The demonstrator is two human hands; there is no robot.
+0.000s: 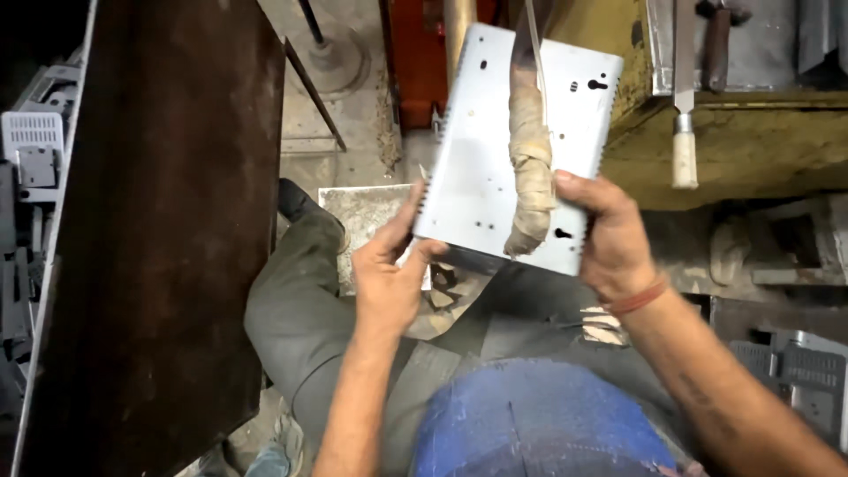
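A flat grey sheet-metal panel [481,168], punched with small holes and keyhole slots and toothed along its edges, is held up in front of me. My left hand [389,274] grips its lower left edge. My right hand [609,238] holds its lower right corner, thumb on the face. A cloth-wrapped lever handle [530,168] hangs down in front of the panel's middle.
A tall rusty brown plate [159,230] stands at the left. A yellow machine body [733,146] with a file [684,106] lying on it is at the upper right. Grey metal parts [799,371] lie at lower right and at the far left [31,150]. My legs are below.
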